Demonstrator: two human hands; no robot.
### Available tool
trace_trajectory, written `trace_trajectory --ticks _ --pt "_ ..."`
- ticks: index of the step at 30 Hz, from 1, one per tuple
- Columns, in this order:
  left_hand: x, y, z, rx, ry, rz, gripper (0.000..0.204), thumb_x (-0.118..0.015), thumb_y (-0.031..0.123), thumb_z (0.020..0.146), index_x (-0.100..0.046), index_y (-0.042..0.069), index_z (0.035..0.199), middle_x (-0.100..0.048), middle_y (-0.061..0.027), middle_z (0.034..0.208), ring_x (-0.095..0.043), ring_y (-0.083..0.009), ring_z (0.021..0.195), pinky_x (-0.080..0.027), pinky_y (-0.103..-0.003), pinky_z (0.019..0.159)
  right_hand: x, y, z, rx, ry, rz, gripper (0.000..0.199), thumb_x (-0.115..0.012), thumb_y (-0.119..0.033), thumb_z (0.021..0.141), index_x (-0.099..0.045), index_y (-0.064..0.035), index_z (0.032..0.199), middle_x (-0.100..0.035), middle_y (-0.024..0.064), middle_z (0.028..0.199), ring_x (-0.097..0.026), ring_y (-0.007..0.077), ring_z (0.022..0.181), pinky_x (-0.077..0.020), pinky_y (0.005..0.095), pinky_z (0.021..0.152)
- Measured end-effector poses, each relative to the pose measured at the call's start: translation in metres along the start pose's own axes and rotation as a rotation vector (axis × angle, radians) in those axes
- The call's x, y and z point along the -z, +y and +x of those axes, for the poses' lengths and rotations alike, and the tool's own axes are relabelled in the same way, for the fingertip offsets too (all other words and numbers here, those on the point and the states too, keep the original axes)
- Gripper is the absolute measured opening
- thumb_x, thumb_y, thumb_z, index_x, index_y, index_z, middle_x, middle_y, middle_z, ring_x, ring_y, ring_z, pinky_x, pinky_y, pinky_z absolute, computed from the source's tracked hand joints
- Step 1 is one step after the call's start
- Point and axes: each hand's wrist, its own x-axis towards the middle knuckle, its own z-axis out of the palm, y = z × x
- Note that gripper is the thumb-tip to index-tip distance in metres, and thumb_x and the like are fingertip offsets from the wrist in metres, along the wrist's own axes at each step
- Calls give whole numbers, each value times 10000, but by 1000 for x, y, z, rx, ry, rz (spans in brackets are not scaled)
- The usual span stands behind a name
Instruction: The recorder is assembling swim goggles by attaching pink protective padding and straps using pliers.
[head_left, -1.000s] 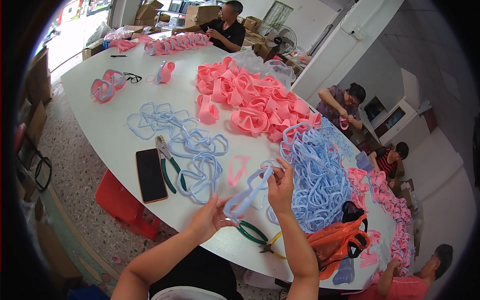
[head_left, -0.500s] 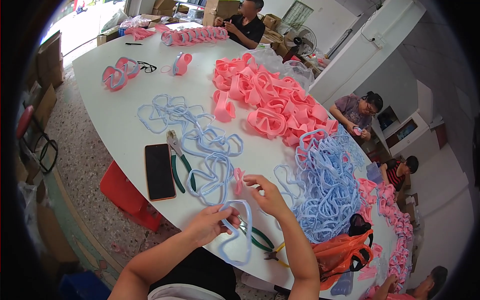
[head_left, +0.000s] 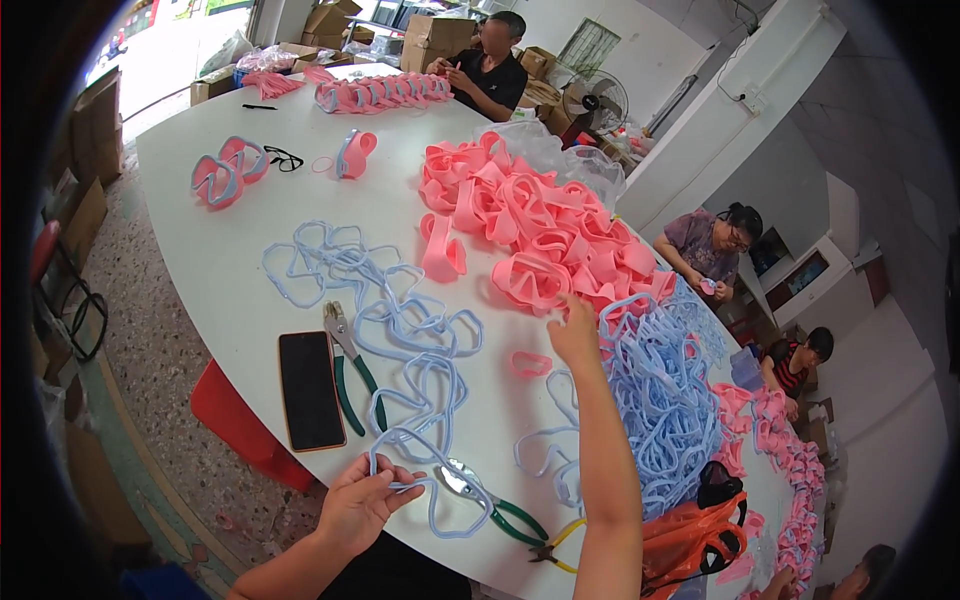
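My left hand (head_left: 368, 500), low at the near table edge, pinches a light-blue flexible ring (head_left: 462, 530) between thumb and fingers; the loop hangs out to the right. My right hand (head_left: 575, 335) is stretched forward, thumb and fingers apart, at the near edge of a pink, soft, goggle-shaped piece (head_left: 530, 283). That piece lies at the front of a heap of pink pieces (head_left: 560, 215). Whether the fingertips touch it I cannot tell. A small pink ring (head_left: 530, 364) lies left of my right forearm. More blue rings (head_left: 415, 325) trail across the table's middle.
Green-handled pliers (head_left: 350, 365) lie beside a dark phone (head_left: 311, 390). Another green-handled pair (head_left: 515, 520) and yellow-handled cutters (head_left: 560, 560) lie near me. A blue ring heap (head_left: 660, 400) and an orange bag (head_left: 690, 540) stand right. Co-workers sit around the white table (head_left: 220, 270).
My right hand has moved forward from above the small pink piece to the pink heap. That small piece now lies flatter. My left hand has drawn down and left with the blue ring.
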Motion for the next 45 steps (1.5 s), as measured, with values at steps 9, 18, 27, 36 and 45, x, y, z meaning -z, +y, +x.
trace_trajectory --ticks 9,18,27,36,45 --pt "12 0 8 -27 -5 9 430 -356 357 1033 -502 27 800 -582 -173 868 -509 -430 1194 -471 -505 1005 -27 4 60 148 68 -477 376 -658 -110 747 -661 -94 1123 -563 97 1243 -483 338 1153 -435 429 936" --pt "3 -3 -3 195 18 -152 331 -359 255 992 -475 -32 1111 -606 -200 758 -497 -458 1202 -330 -569 1088 -30 3 64 100 69 -309 182 -658 -156 785 -614 -51 927 -604 158 979 -568 347 969 -456 444 833" --pt "16 -15 -24 80 -249 -216 232 -433 136 924 -482 25 1121 -608 -189 886 -551 -399 1144 -357 -621 1036 7 -8 24 22 314 454 166 -554 -178 878 -529 -62 994 -592 155 866 -606 318 797 -476 405 732" --pt "-6 -23 -6 -22 -211 -85 226 -467 106 801 -499 76 1022 -529 -127 1045 -536 -290 1067 -497 -520 880 106 -12 -41 -442 125 1146 200 -617 -133 872 -535 -28 1022 -604 83 911 -581 170 750 -488 296 661" --pt "-17 -32 -27 138 -446 -182 198 -467 170 820 -485 55 981 -514 -129 998 -546 -257 925 -512 -392 663 131 -67 -199 -391 -134 979 474 -780 -168 793 -457 -53 1120 -586 46 870 -538 93 727 -444 217 607"
